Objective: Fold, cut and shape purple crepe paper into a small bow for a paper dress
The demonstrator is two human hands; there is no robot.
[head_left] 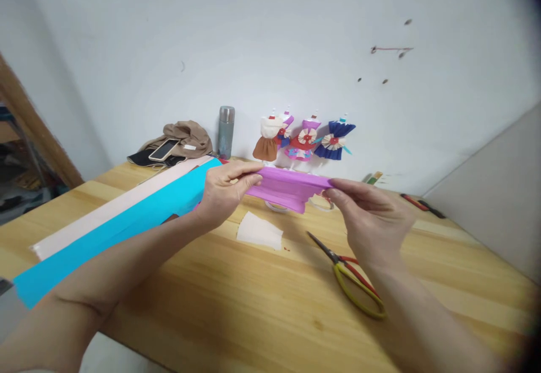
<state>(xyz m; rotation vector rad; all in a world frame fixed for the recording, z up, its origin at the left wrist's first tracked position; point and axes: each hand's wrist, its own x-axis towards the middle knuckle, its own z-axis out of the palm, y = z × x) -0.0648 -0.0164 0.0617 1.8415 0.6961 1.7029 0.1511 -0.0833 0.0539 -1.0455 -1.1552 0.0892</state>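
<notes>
The left hand [224, 192] and right hand [374, 221], apart, pinch the top edge of a purple sheet [285, 186] above the bench [236, 305], its long side going left to right, dipping a little rightward.

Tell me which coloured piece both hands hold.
The purple piece, spread between the left hand and right hand; the blue strip and pale pink strip lie on the table.

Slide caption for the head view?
Left hand and right hand hold a purple sheet above a wooden table, scissors lying nearby.
</notes>
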